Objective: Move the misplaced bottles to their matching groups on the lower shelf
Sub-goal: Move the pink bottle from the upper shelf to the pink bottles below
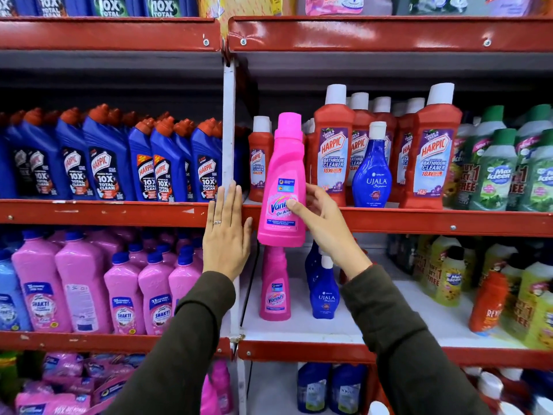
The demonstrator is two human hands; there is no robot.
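My right hand (321, 218) grips a pink Vanish bottle (282, 169) by its lower right side, holding it upright in front of the middle shelf's red edge. A second pink Vanish bottle (274, 287) stands on the lower shelf (419, 319) right beneath it, next to a blue Ujala bottle (323, 289). Another blue Ujala bottle (372, 172) stands on the middle shelf among red Harpic bathroom cleaners (333, 145). My left hand (226, 232) lies flat and open against the white upright post (229, 130), holding nothing.
Blue Harpic bottles (104, 157) fill the middle shelf at left, green Max Kleen bottles (502, 163) at right. Pink Shakti bottles (89, 283) crowd the lower left bay; yellow and orange bottles (490, 295) stand lower right. White shelf floor shows right of the Ujala bottle.
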